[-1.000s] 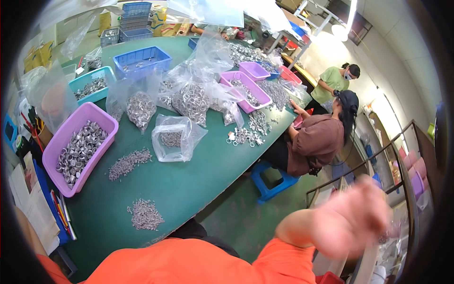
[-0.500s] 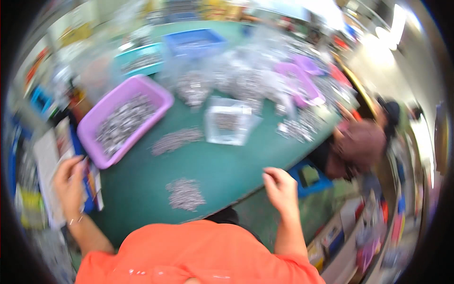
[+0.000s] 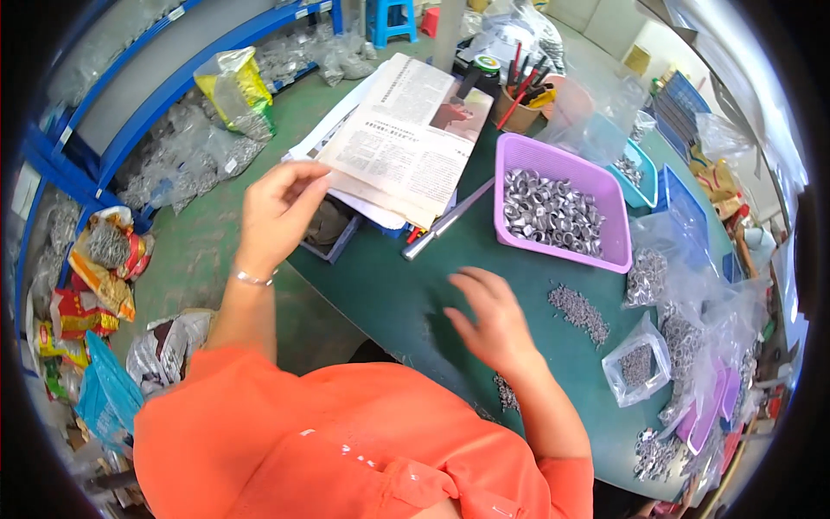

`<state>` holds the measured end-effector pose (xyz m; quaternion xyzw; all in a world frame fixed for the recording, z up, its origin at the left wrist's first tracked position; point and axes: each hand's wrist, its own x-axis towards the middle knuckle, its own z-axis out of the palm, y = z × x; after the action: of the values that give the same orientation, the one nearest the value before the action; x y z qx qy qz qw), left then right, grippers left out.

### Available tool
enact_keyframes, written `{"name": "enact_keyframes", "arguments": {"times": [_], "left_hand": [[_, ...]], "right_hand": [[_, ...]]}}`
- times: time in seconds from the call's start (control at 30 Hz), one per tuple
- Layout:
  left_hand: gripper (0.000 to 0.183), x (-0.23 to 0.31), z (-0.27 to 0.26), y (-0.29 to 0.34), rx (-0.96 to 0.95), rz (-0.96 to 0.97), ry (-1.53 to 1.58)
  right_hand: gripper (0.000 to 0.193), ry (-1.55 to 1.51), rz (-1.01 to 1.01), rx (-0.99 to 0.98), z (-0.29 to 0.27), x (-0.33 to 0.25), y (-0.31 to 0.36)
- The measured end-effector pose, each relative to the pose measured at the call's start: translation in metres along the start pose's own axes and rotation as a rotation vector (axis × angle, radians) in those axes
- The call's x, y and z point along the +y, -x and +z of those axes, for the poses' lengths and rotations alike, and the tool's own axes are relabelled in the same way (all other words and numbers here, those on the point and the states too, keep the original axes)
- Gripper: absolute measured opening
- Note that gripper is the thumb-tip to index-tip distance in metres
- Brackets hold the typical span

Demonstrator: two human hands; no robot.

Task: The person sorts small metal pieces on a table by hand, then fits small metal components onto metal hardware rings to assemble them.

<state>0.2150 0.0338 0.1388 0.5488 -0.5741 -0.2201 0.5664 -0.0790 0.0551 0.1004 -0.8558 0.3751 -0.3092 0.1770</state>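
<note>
My left hand (image 3: 284,212) is at the near left corner of a folded newspaper (image 3: 393,143), thumb and fingers closed on its edge. The newspaper lies over white papers at the left edge of the green table (image 3: 372,290). My right hand (image 3: 491,320) hovers above the table with thumb and fingers apart, holding nothing. Partly hidden behind its wrist is a small pile of tiny grey metal parts (image 3: 507,394). Beyond it lies another spread pile of small grey parts (image 3: 579,313). A purple basket (image 3: 566,151) full of silvery metal ring-like pieces stands farther back.
A long metal ruler-like strip (image 3: 450,221) lies beside the papers. A cup of pens and tools (image 3: 516,104) stands behind. Clear bags of metal parts (image 3: 640,363) crowd the right. A blue shelf (image 3: 112,147) and bagged goods line the left.
The view has swung left toward the papers and shelf. My left hand has come to the newspaper's corner. My right hand has moved from beyond the table's near edge to above the table, fingers spread.
</note>
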Motion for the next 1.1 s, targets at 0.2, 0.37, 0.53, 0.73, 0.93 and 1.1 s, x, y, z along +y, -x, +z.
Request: {"name": "enact_keyframes", "arguments": {"times": [0.2, 0.37, 0.53, 0.73, 0.93, 1.1], "left_hand": [[0.016, -0.013, -0.037, 0.022, -0.535, -0.186, -0.174], [0.024, -0.015, 0.019, 0.015, -1.019, -0.042, -0.039], [0.028, -0.005, 0.105, 0.02, -1.374, 0.144, -0.052], [0.076, 0.01, 0.2, 0.064, -1.514, 0.402, 0.07], [0.098, -0.003, 0.242, 0.119, -1.408, 0.543, 0.088], [0.078, -0.017, 0.241, 0.138, -1.282, 0.351, 0.204]], "right_hand": [[0.028, -0.045, -0.074, -0.022, 0.032, -0.008, 0.019], [0.028, 0.199, 0.382, 0.296, -0.027, -0.001, 0.103], [0.021, 0.387, 0.882, 0.618, -0.071, -0.042, 0.217], [0.029, 0.286, 1.305, 0.807, -0.062, -0.095, 0.297], [0.118, 0.171, 0.923, 0.182, -0.019, -0.057, 0.234], [0.12, 0.352, 0.77, 0.134, 0.014, -0.003, 0.185]]}}
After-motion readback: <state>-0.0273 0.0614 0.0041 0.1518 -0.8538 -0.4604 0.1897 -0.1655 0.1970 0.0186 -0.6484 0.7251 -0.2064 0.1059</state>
